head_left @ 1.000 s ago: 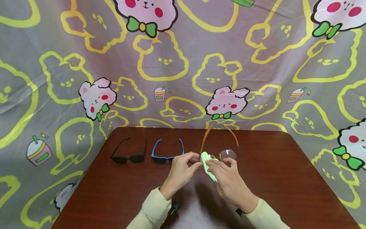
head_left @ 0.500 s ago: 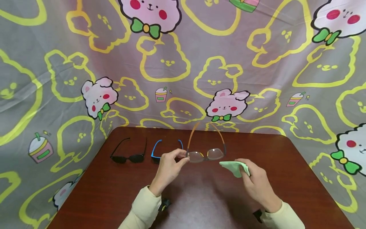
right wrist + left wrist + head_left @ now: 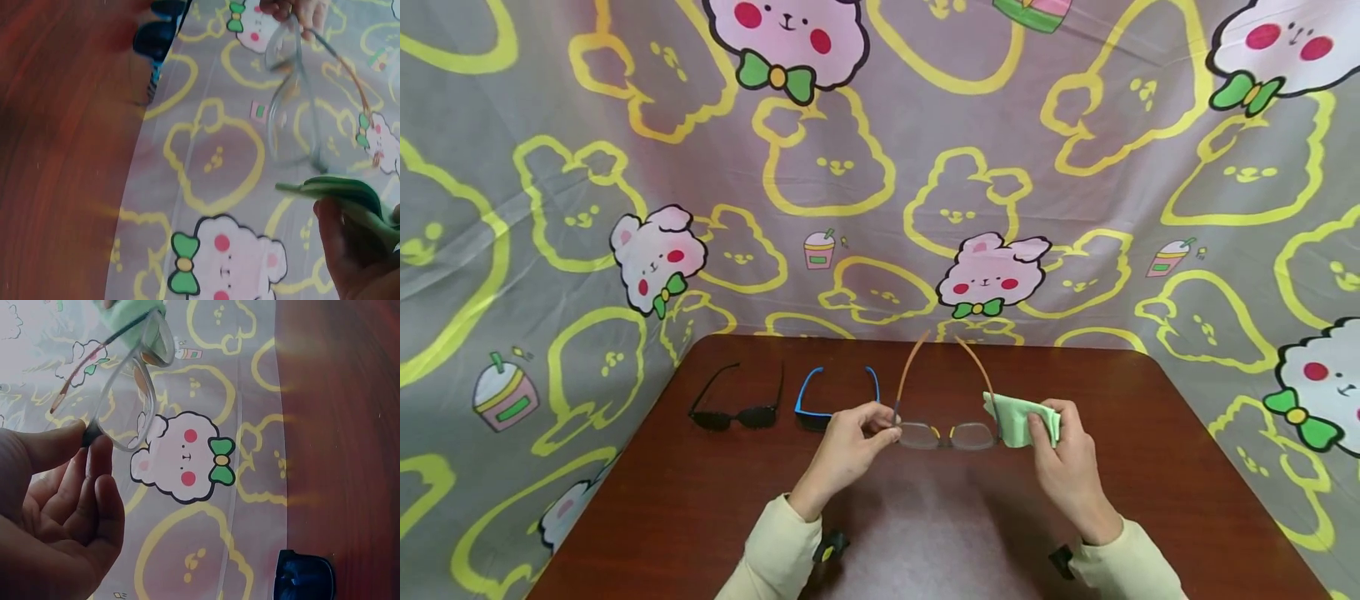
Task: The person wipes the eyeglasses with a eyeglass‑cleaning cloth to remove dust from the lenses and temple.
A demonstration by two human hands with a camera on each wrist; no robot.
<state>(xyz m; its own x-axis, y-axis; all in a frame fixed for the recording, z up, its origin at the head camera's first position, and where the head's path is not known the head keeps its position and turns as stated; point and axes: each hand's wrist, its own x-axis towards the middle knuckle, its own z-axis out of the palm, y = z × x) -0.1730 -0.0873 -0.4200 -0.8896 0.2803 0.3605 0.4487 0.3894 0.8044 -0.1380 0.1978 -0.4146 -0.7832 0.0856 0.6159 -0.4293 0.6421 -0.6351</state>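
Observation:
A pair of clear-lensed eyeglasses (image 3: pixel 972 437) with orange-brown temples is held up above the table, temples pointing away. My left hand (image 3: pixel 847 446) pinches its left hinge corner between thumb and fingers, as the left wrist view shows at the dark corner of the eyeglasses (image 3: pixel 92 432). My right hand (image 3: pixel 1071 467) grips a folded light green cloth (image 3: pixel 1017 419) between thumb and fingers, right beside the other hinge. In the right wrist view the cloth (image 3: pixel 340 187) lies just below the end of the frame; whether they touch I cannot tell.
Black sunglasses (image 3: pixel 734 416) lie at the left of the brown table (image 3: pixel 700 517). Blue-framed sunglasses (image 3: pixel 808 411) lie beside them, partly behind my left hand. A patterned curtain (image 3: pixel 880 167) stands around the table's back and sides.
The cloth was over the left lens, then came away to the right, and is now raised beside the right hinge. My left hand has shifted the eyeglasses left, then slightly lower.

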